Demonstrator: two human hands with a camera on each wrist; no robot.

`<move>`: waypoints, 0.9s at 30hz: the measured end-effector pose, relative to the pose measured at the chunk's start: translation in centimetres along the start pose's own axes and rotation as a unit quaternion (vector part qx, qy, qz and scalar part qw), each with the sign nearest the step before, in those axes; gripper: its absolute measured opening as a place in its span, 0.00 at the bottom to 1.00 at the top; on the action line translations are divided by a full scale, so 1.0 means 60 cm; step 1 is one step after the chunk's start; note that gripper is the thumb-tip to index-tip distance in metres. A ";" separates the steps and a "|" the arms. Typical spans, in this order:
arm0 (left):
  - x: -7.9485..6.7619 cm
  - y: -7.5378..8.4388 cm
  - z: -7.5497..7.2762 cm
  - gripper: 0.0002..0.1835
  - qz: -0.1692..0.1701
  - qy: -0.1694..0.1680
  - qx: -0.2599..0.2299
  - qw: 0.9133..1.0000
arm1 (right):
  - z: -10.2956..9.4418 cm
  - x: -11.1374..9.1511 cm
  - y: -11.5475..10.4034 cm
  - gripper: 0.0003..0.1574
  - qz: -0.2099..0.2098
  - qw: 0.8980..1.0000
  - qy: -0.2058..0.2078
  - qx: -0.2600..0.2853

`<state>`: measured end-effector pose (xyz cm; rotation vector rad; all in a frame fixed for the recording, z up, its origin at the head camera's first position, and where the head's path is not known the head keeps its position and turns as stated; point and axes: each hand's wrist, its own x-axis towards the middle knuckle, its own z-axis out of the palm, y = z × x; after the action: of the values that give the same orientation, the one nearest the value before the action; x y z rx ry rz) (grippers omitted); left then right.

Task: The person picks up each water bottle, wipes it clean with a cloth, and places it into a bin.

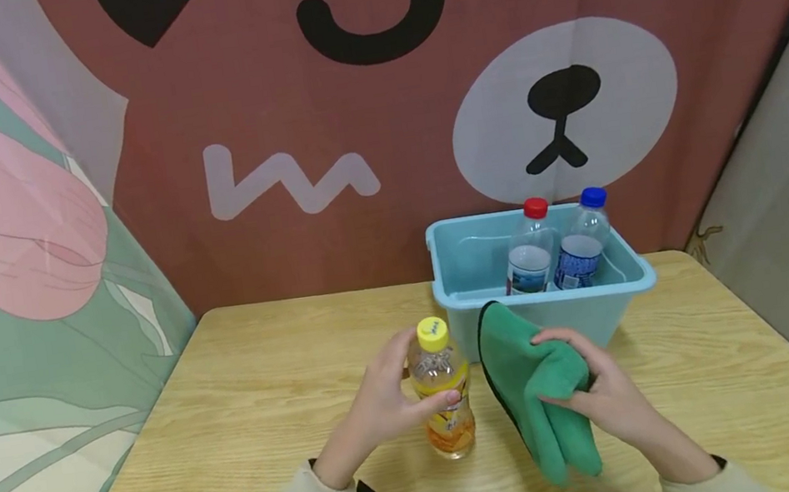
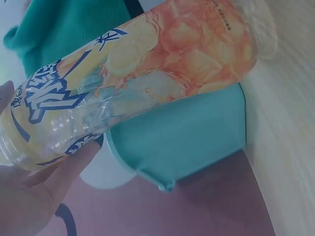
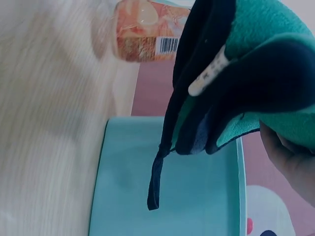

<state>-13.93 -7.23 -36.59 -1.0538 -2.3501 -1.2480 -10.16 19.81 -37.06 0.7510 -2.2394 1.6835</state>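
Note:
My left hand (image 1: 392,393) grips a clear plastic drink bottle (image 1: 449,415) with a yellow cap and an orange-and-yellow label, thumb across its front. In the left wrist view the bottle (image 2: 147,73) slants across the picture, its base close over the table. To its right, my right hand (image 1: 599,385) pinches a folded green cloth (image 1: 535,386) with dark edging, which hangs in front of the bin. A dark loop and a small white tag show on the cloth (image 3: 275,64) in the right wrist view.
Behind the cloth stands a light blue plastic bin (image 1: 546,297) on the wooden table (image 1: 272,398). Inside it are a red-capped bottle (image 1: 529,261) and a blue-capped bottle (image 1: 580,249). A curtain printed with a bear face (image 1: 382,155) hangs along the table's back edge.

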 end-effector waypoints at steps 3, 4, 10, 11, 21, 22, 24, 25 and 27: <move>0.001 0.008 0.009 0.40 0.005 -0.010 0.002 1.000 | 0.011 0.007 0.001 0.34 -0.008 1.000 -0.001 0.016; 0.001 0.010 0.012 0.41 0.008 -0.011 0.007 1.000 | 0.015 0.010 0.001 0.34 -0.011 1.000 -0.001 0.022; -0.004 0.010 0.027 0.43 0.027 -0.015 0.031 0.999 | 0.033 0.019 0.006 0.34 -0.026 0.997 -0.019 0.066; -0.005 0.009 0.029 0.42 0.029 -0.015 0.028 0.999 | 0.035 0.019 0.007 0.34 -0.027 0.997 -0.024 0.074; -0.006 0.006 0.041 0.42 0.023 -0.038 -0.025 0.999 | 0.042 0.026 0.019 0.46 -0.010 0.994 -0.083 0.067; -0.006 0.007 0.041 0.42 0.015 -0.041 -0.027 0.999 | 0.042 0.027 0.020 0.49 -0.006 0.994 -0.093 0.065; -0.004 0.010 0.042 0.42 0.001 -0.045 -0.031 0.999 | 0.043 0.030 0.020 0.53 -0.001 0.992 -0.112 0.054; -0.003 0.012 0.041 0.42 -0.008 -0.045 -0.033 0.998 | 0.043 0.031 0.020 0.55 0.001 0.991 -0.122 0.048; -0.002 0.014 0.041 0.41 -0.016 -0.047 -0.034 0.998 | 0.043 0.033 0.021 0.60 0.002 0.989 -0.142 0.042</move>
<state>-13.05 -5.02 -37.58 -1.1227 -2.4175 -1.3275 -12.20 17.13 -37.93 1.0678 -2.3629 1.7801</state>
